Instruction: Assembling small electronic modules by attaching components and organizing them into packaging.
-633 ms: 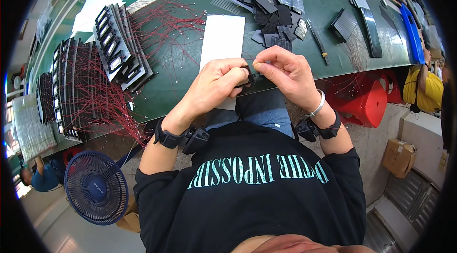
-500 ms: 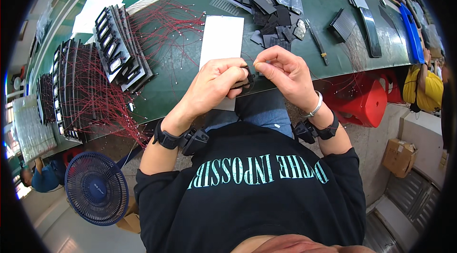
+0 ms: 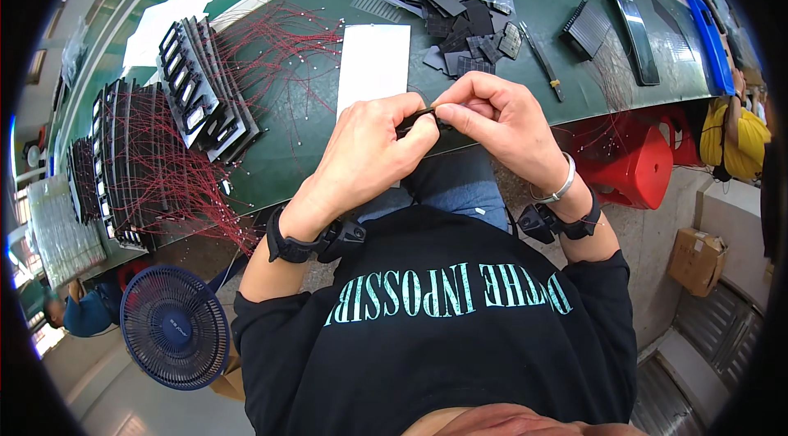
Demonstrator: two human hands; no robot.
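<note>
The person wears a black sweatshirt (image 3: 443, 337) with light green letters across the chest, sleeves pushed up, and blue jeans (image 3: 447, 190). Each wrist has a black strap with a small black box. A silver bracelet (image 3: 561, 186) circles the right wrist.

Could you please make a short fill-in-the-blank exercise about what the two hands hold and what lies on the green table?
1. The left hand and the right hand pinch one small black flat part in a shared ____ grip.
2. The white rectangular sheet lies on the ____ table.
3. The thin wires on the stacked black flat frames are ____ in colour.
4. The round dark blue fan stands at the person's ____ side.

Missing words: fingertip; green; red; left
</note>
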